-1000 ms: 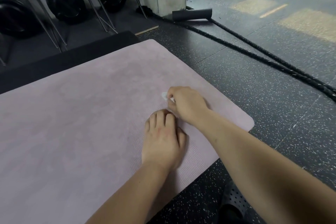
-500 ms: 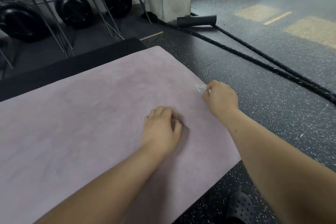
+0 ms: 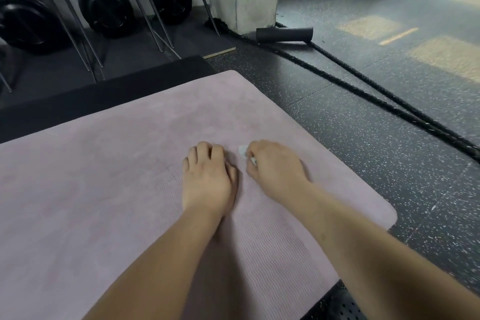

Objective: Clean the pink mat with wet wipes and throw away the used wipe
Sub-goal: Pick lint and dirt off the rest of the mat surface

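mostly hidden, wipe [image 3: 242, 150] (white, crumpled) in right hand [image 3: 276, 167].

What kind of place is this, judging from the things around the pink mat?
Most likely a gym. Black weight plates stand at the back, a thick battle rope lies across the speckled rubber floor, and the pink mat looks like an exercise mat.
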`<action>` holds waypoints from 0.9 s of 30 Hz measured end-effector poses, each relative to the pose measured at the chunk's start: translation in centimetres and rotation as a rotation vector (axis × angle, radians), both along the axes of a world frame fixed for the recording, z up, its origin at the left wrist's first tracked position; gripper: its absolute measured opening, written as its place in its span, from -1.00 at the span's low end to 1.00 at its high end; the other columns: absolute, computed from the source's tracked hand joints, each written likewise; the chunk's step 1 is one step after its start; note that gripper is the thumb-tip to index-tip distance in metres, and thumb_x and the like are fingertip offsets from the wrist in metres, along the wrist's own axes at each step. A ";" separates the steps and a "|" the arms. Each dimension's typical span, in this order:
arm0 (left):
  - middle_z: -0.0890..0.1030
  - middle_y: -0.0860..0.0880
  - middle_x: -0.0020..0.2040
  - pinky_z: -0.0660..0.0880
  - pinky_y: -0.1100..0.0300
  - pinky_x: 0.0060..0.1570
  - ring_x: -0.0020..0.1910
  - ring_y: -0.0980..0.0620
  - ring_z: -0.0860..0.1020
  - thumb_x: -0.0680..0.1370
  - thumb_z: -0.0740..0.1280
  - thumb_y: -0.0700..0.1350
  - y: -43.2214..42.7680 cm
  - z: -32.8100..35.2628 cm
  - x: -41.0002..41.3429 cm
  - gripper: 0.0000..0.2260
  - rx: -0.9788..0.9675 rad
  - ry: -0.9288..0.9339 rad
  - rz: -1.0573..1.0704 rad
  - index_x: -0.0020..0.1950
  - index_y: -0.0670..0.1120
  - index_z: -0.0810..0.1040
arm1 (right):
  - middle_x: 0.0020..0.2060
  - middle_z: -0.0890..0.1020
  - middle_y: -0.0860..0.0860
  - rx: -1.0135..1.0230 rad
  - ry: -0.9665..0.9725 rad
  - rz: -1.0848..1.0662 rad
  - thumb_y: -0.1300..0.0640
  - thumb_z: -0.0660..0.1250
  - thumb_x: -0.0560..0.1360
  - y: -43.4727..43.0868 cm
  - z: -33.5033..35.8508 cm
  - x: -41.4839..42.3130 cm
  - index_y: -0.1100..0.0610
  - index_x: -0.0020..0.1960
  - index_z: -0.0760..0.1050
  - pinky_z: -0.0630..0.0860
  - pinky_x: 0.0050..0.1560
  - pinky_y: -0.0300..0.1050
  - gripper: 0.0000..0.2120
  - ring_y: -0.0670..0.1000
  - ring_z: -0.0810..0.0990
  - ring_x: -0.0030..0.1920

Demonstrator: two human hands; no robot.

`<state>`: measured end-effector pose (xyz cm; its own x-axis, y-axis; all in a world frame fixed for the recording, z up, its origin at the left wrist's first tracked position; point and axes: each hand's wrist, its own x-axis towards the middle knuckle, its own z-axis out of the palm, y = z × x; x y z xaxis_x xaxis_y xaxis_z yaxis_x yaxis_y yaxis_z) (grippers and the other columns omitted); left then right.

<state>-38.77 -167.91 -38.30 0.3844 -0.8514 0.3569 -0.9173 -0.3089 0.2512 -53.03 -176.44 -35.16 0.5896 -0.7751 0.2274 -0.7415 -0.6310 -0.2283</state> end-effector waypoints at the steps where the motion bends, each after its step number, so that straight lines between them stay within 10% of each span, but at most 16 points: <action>1: 0.45 -0.13 0.13 0.40 -0.09 0.13 0.09 -0.19 0.41 0.59 0.25 0.01 0.0 0.0 -0.1 -0.78 0.002 -0.002 0.004 0.14 -0.09 0.51 | 0.00 0.65 0.06 -0.019 0.007 -0.007 0.01 0.24 0.56 -0.5 -0.1 -0.1 0.05 0.10 0.56 0.55 0.05 0.07 -0.80 0.18 0.63 0.04; 10: 0.44 -0.12 0.15 0.40 -0.08 0.17 0.11 -0.17 0.40 0.57 0.22 0.00 -0.3 0.0 -0.2 -0.75 0.013 0.002 0.022 0.17 -0.10 0.51 | -0.03 0.65 0.18 0.076 0.033 -0.574 0.08 0.21 0.57 -10.1 -0.1 -5.6 0.10 0.08 0.58 0.45 -0.16 0.00 -0.79 0.23 0.58 -0.10; 19: 0.45 -0.11 0.14 0.39 -0.08 0.15 0.12 -0.17 0.40 0.57 0.21 0.06 -0.1 0.2 -0.3 -0.73 0.016 0.002 0.018 0.15 -0.07 0.49 | 0.03 0.66 0.07 0.044 -0.018 0.055 -0.04 0.28 0.57 -1.6 1.2 3.3 0.04 0.11 0.57 0.53 0.00 0.02 -0.78 0.18 0.63 0.05; 27: 0.45 -0.10 0.15 0.40 -0.08 0.17 0.12 -0.16 0.39 0.56 0.17 0.06 -0.2 0.4 -0.4 -0.70 0.029 0.019 0.024 0.16 -0.08 0.51 | -0.09 0.66 0.15 0.030 0.004 -0.523 0.11 0.20 0.56 -10.0 0.0 -3.1 0.11 0.01 0.58 0.48 -0.18 0.00 -0.82 0.21 0.57 -0.16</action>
<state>-39.14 -168.14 -37.92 0.4110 -0.8519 0.3246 -0.9049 -0.3380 0.2587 -56.10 -186.45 -35.14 0.1225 -0.9724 0.1986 -0.9566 -0.1690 -0.2372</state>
